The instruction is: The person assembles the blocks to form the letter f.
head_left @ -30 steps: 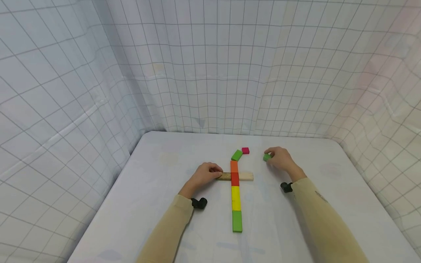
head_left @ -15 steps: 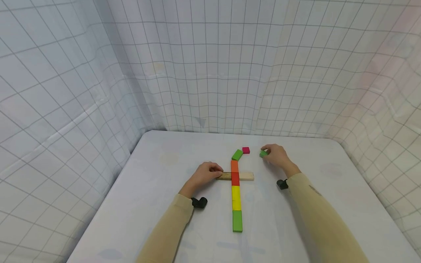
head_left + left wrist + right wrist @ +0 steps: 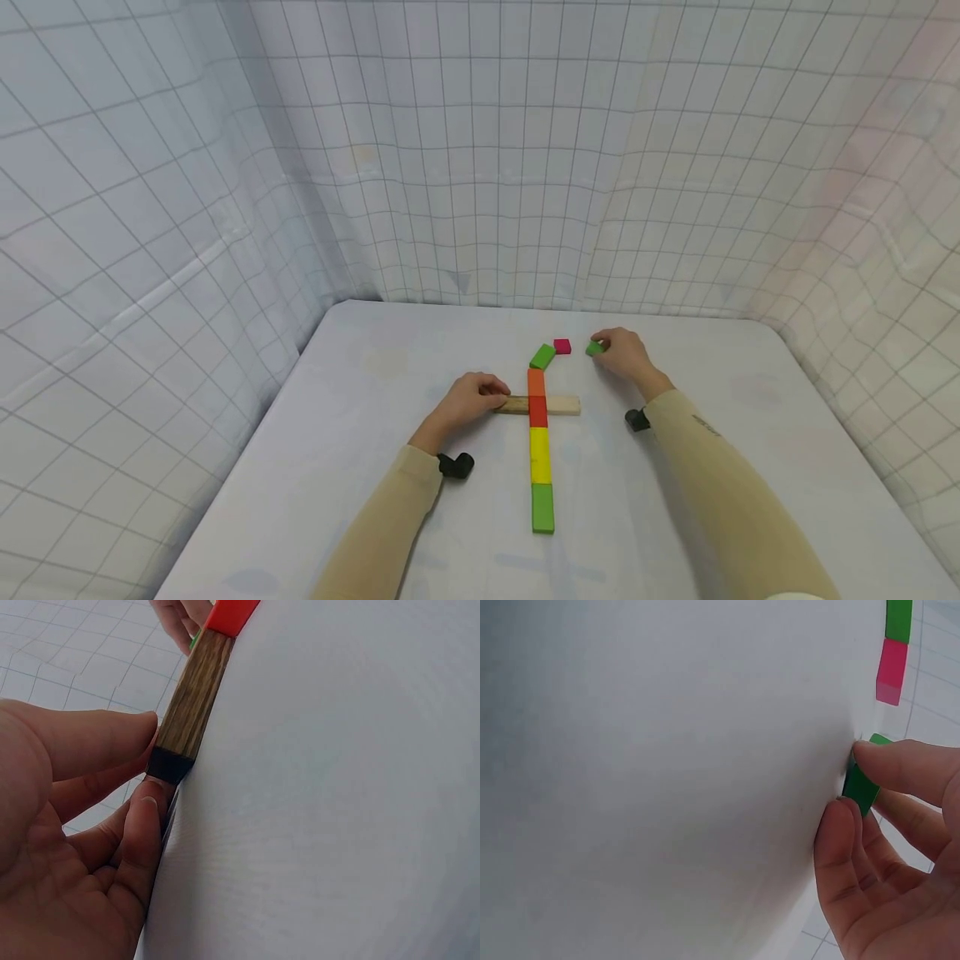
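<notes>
At the left end of a dark brown wooden block (image 3: pixel 514 406), my left hand (image 3: pixel 467 400) has thumb and fingertips closed about the tip; the left wrist view shows the brown block (image 3: pixel 196 694) running up to a red one. My right hand (image 3: pixel 624 353) pinches a small green block (image 3: pixel 594 348) low at the tabletop. In the right wrist view this green block (image 3: pixel 861 789) sits between thumb and fingers. Just left of it lies a small pink-red block (image 3: pixel 562 347), its corner at a tilted green block (image 3: pixel 543 357).
A straight column runs toward me: orange block (image 3: pixel 536 382), red block (image 3: pixel 537 412), yellow block (image 3: pixel 540 455), green block (image 3: pixel 542 508). A pale wooden block (image 3: pixel 563 405) extends right of the red one. Grid-patterned sheets (image 3: pixel 480 167) enclose the white table (image 3: pixel 360 517).
My right hand has slid left with the green block, bringing it closer to the pink-red block. My left hand stays at the brown block's end.
</notes>
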Demonstrator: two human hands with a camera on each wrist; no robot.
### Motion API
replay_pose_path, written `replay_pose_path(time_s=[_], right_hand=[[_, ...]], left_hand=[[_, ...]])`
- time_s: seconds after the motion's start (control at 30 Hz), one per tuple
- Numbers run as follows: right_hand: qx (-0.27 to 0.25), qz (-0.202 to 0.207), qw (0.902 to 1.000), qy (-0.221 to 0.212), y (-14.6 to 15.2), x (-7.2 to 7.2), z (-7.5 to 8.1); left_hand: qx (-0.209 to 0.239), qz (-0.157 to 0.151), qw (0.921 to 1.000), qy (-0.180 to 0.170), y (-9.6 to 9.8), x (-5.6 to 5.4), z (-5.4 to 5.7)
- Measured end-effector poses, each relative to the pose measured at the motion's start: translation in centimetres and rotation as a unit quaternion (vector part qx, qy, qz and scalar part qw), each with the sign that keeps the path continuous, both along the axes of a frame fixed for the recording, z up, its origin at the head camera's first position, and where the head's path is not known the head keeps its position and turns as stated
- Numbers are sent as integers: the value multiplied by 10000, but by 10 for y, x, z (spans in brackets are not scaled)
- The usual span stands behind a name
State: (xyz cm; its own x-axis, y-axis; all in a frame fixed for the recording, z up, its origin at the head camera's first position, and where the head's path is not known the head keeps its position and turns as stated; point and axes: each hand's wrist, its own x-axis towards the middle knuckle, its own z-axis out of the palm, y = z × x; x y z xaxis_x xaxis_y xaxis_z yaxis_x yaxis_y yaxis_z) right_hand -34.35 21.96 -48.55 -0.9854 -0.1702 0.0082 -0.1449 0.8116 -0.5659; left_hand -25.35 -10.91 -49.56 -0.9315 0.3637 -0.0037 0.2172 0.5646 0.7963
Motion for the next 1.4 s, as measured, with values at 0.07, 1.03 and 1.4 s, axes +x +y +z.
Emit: replay_pose_path(time_s=[0.07, 1.03, 1.4], right_hand=[[24, 12, 10000, 26, -2, 0, 0], [108, 202, 9997, -106, -22, -7, 4], [50, 261, 9996, -23, -25, -6, 1]], left_hand=[[-6, 3, 10000, -15, 0, 0, -1], [-8, 111, 9999, -92, 0, -2, -4], [27, 91, 9999, -66, 1, 1, -1]])
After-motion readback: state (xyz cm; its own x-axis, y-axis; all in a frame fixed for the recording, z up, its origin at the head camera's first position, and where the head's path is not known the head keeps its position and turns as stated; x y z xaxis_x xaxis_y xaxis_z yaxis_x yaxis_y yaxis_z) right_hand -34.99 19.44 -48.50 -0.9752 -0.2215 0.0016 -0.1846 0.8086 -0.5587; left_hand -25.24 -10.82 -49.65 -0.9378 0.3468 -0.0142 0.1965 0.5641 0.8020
